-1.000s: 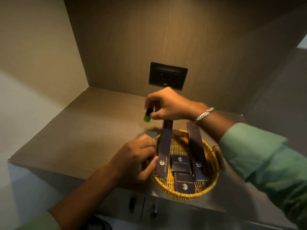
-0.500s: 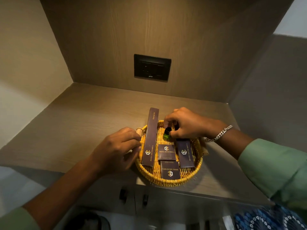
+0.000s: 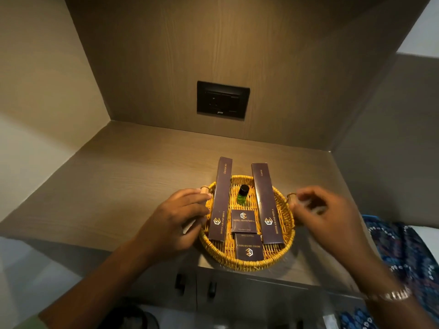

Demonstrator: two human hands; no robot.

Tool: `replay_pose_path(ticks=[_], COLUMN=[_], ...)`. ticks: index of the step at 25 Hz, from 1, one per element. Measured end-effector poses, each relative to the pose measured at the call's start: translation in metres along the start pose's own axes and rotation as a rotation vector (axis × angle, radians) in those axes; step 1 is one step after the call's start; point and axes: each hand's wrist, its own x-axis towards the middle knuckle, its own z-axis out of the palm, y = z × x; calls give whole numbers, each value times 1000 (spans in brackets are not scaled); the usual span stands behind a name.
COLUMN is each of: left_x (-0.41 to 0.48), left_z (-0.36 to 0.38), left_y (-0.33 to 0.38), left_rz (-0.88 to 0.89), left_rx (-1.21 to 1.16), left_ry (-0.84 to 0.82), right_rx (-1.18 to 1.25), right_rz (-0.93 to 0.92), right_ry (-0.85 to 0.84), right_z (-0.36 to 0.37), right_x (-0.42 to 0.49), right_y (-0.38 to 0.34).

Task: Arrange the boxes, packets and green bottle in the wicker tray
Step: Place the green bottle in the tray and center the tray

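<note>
Boxes, packets and the green bottle [image 3: 242,197] are seen lying inside the wicker tray [image 3: 247,263] on the surface. Left hand [image 3: 177,217] fingers are curled at its left handle; right hand [image 3: 316,210] is blurred, grip unclear. Both handles should be gripped evenly, the tray kept level.

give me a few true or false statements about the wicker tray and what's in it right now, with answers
1. The green bottle stands upright between the two long boxes. True.
2. The right hand holds the green bottle. False: the bottle stands free in the wicker tray; that hand is at the tray's right handle.
3. The long boxes, the Dental Kit box and the Comb box, stick out past the far rim. True.
4. The two square packets lie outside the tray. False: both lie in it, near the front.
5. The left hand is at the tray's left side. True.
</note>
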Motion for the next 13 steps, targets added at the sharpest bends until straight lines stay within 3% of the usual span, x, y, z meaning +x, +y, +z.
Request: replay_pose_path(ticks=[3, 7, 13], left_x=[-2, -5, 5], left_z=[5, -3, -27], left_y=[1, -15, -64], left_rz=[-107, -195, -229], left_rx=[-137, -257, -181], left_ry=[51, 172, 187], right_rx=[170, 247, 306], right_rz=[182, 226, 284], right_ry=[65, 112, 134], right_z=[13, 36, 80], right_x=[-26, -12, 23], right_y=[12, 0, -28])
